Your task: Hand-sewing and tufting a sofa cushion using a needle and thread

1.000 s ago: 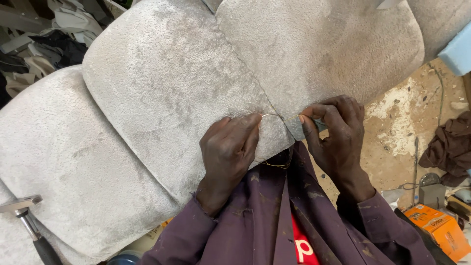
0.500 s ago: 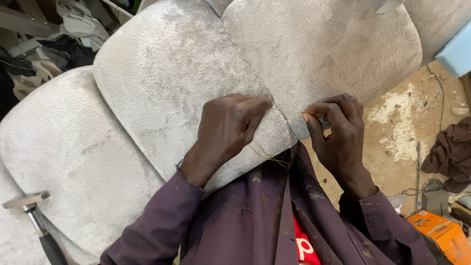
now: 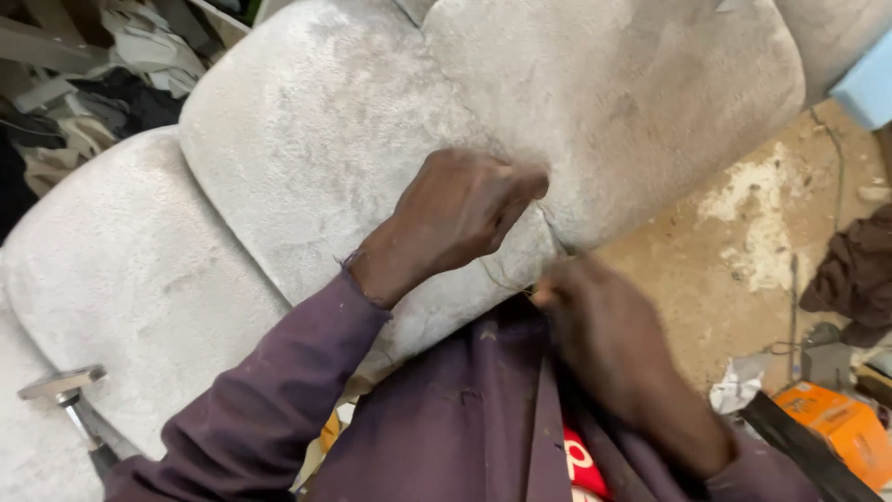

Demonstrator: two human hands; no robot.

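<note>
The grey upholstered cushion [image 3: 390, 167] is pressed by the closed left hand [image 3: 460, 214] at the seam between its padded lobes. The right hand [image 3: 604, 335], blurred, is seen just below that seam; its grip cannot be told. A hammer [image 3: 70, 395] lies at the cushion's lower-left edge.

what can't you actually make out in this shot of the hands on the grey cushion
- Head view: right hand is motion-blurred, so its grip and anything in it are unclear.
- Left hand is closed at the seam of the grey cushion; its fingertips hide what they pinch.
- A thin thread between the hands is too fine to follow.
- The hammer is cut off by the bottom edge.
</note>
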